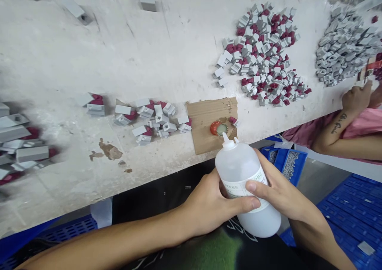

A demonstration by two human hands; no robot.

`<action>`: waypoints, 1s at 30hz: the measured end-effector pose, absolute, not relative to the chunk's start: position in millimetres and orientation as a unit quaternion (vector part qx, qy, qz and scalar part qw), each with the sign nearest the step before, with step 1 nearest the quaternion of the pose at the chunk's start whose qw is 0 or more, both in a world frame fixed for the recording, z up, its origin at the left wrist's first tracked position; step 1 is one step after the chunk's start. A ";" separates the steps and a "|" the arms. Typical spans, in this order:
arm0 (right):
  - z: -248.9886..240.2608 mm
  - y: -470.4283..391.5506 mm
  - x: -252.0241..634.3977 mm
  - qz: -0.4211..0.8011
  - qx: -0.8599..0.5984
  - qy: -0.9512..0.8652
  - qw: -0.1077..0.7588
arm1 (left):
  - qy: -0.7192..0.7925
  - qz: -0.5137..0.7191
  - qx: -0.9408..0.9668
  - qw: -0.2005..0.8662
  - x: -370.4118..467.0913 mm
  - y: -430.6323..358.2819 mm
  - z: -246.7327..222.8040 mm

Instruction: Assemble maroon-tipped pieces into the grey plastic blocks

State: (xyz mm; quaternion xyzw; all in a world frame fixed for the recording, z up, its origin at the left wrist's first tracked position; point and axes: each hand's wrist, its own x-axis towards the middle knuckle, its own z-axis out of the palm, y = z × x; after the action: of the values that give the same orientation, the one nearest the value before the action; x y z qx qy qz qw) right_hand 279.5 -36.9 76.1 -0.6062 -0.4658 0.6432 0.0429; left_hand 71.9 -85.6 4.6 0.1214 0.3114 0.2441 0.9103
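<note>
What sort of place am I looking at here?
Probably an assembly workshop: a heap of grey and maroon pieces lies on a white table, a blue crate sits lower down, and another person's hand is at the same table.

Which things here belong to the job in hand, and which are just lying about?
Probably in the job:
bottle, in left hand and right hand
cardboard bearing small caps
grey-and-maroon pieces beside it

Seemingly just lying about:
blue crate, right of the bottle
pale scrap, lower right
</note>
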 end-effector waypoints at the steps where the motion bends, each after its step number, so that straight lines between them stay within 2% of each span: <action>1: 76.4 -37.0 279.6 0.644 -0.606 -0.465 0.042 | 0.313 0.245 0.122 0.910 71.9 -85.7 4.5; 30: 78.8 -36.4 278.1 0.639 -0.615 -0.462 0.032 | 0.311 0.240 0.128 0.911 69.7 -83.4 7.0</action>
State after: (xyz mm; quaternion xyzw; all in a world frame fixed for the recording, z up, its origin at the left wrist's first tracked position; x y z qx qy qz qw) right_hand 278.1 -36.4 78.8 -0.6150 -0.4616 0.6385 0.0317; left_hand 69.7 -83.4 7.0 0.1280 0.3108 0.2400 0.9107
